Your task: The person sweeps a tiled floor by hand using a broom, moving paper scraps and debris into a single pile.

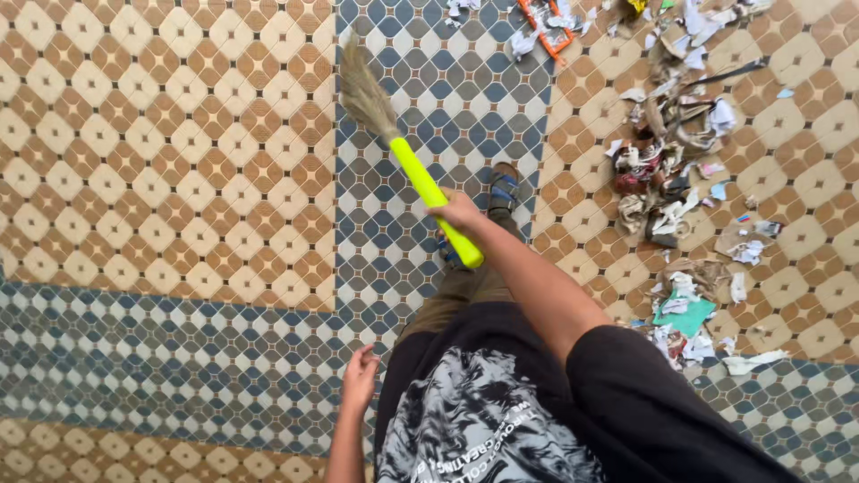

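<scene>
While the right hand (458, 213) clasps it, broom (394, 134) bristles up-left, litter (676, 170) right.

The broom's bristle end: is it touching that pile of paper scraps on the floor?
Apart. The head view shows the broom bristles over blue tiles, with bare floor between them and the paper scraps far right.

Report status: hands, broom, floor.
Right hand gripping broom by its yellow handle, bristles up-left over tiles. Left hand empty at side. Litter pile along the right, apart from bristles.
</scene>
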